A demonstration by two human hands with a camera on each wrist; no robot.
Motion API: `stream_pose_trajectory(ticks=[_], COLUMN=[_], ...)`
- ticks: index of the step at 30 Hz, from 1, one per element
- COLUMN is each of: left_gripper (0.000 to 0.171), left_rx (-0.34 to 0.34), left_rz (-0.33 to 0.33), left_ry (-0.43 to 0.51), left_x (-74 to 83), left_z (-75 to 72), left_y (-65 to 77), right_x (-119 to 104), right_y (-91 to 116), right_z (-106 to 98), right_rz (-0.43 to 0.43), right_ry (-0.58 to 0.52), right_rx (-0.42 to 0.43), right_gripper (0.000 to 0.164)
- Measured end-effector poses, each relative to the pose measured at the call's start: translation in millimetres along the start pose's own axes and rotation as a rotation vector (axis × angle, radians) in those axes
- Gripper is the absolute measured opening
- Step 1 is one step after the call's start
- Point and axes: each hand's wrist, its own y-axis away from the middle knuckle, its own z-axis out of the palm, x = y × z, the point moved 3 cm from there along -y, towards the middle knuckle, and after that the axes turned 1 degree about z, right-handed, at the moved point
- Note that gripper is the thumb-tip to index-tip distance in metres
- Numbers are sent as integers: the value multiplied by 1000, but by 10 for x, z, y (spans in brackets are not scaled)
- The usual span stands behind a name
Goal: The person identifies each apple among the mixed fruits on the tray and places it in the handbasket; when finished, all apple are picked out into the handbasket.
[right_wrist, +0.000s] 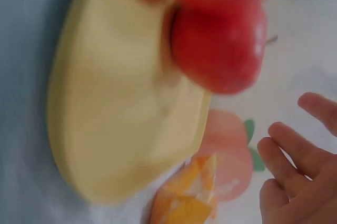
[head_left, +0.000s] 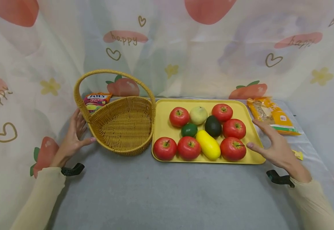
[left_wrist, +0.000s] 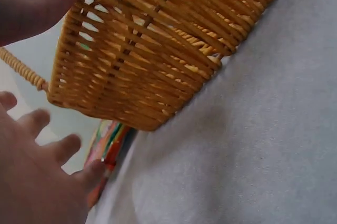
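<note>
My left hand is spread beside the left side of a wicker basket, its thumb at the rim. In the left wrist view the fingers are apart and the thumb overlaps the woven side of the basket. The basket looks bare inside, its tall handle upright. My right hand hovers with loosely extended fingers at the right edge of a yellow tray. On the tray lie several red apples, a yellow mango-shaped fruit, a pale round fruit, a dark avocado-like fruit and a small green fruit.
Behind the basket leans a colourful snack bag. An orange and clear food bag lies right of the tray, with a small yellow packet nearer me. Grey cloth covers the table, and a printed curtain hangs behind.
</note>
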Motion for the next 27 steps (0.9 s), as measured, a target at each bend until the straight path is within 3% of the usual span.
stream_pose_trajectory(ticks=[4,7,18,22,27], left_gripper=[116,115,114,92,58], left_rx=[-66,-93,-23,-13,61], left_rz=[56,62,-68,-56,22], left_ry=[106,152,92,141,218], left_x=[-32,-54,-79,9,203], left_z=[45,62,48,1,-112], left_y=[-34,-31,-17,-64,-220], right_x=[-126,-182,-215,-201,-203], right_y=[120,201,275,263,246], right_z=[108,225,525,541,568], right_rz=[-73,-106,-204,-216,-204], right_ry=[-29,-54,-38,-29,-27], right_rx=[66,88,158,191,197], right_gripper=[93,94,89,90,90])
